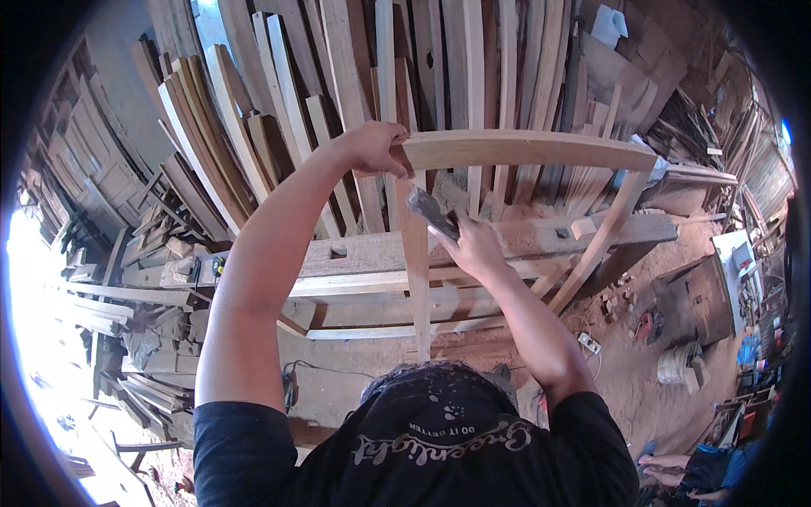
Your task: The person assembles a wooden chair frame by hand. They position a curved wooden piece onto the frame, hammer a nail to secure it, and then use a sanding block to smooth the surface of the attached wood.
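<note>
A wooden frame stands before me, with a wide top board (532, 149) joined to a left upright (415, 262) and a right upright (601, 245). My left hand (376, 149) is closed round the frame's far left corner, where the top board meets the left upright. Just below that corner, my right hand (478, 247) grips a hammer (427, 209) with a dull grey head. The head is close to the left upright; I cannot tell whether it touches. Most of the handle is hidden in my fist.
A thick beam with cut mortises (372, 255) crosses behind the frame. Many planks (338, 59) lean on the far wall. Scrap wood lies at left. A power strip (589, 342) and a round bucket-like container (678, 365) are at right. Another person's legs (672, 470) show at lower right.
</note>
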The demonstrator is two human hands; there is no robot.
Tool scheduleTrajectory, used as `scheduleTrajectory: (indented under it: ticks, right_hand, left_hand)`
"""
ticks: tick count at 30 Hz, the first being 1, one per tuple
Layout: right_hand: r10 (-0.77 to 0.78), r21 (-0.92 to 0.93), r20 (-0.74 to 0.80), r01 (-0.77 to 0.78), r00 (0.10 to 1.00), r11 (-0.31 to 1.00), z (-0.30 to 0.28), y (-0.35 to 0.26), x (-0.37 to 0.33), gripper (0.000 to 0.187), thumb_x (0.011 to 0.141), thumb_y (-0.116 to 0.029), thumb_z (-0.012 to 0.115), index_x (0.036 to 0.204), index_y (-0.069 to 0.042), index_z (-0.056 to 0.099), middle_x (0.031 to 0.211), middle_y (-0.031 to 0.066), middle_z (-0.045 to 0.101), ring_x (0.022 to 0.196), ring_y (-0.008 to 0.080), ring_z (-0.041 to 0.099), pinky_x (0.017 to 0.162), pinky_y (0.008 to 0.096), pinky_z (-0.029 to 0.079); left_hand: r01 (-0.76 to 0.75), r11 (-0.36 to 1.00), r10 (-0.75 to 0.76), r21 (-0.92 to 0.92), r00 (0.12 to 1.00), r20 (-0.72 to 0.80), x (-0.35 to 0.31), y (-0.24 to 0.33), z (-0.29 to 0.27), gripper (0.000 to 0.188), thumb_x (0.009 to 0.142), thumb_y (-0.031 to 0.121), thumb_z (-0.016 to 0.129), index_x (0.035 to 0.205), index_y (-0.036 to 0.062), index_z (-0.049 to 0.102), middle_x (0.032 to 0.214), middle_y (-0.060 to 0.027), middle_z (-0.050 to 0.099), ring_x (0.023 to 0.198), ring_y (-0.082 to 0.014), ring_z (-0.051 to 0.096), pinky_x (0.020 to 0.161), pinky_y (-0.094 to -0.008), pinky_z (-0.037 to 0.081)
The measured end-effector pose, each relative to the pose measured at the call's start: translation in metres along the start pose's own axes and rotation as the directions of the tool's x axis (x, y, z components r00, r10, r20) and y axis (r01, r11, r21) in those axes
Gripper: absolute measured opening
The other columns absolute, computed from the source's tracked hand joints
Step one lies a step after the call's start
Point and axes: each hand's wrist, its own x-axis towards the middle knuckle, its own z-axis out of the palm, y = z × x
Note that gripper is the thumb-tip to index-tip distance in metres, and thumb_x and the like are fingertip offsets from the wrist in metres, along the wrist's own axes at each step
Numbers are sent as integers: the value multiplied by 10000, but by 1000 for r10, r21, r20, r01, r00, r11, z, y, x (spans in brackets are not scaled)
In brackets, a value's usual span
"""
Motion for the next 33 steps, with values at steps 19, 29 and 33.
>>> scheduleTrajectory:
  ticks: [19,29,33]
  right_hand:
    - [13,-306,253,67,967,950,-150,-96,158,572,1037,-495,529,1382,-40,573,1113,240,711,1034,405,688,888,482,526]
    - [-22,-222,85,41,996,974,-150,-103,182,531,1049,-497,490,1259,-31,631,1127,272,697,1031,425,688,911,505,528]
    - [-66,-397,267,172,961,902,-132,-103,169,564,1046,-516,501,1286,-17,605,995,273,710,937,389,718,825,491,550]
  left_hand:
    - [-568,-159,-489,-807,755,-436,-3,13,157,378,859,57,812,1178,-59,645,1139,-130,703,1039,-209,689,953,-362,568]
    - [-541,-132,-425,-831,788,-445,-2,0,164,439,836,-14,782,1240,-8,609,1156,-103,679,1070,-216,672,954,-394,559]
    - [-567,-158,-446,-809,772,-454,1,0,163,461,827,-2,792,1246,-7,600,1154,-110,676,1071,-226,672,935,-404,568]
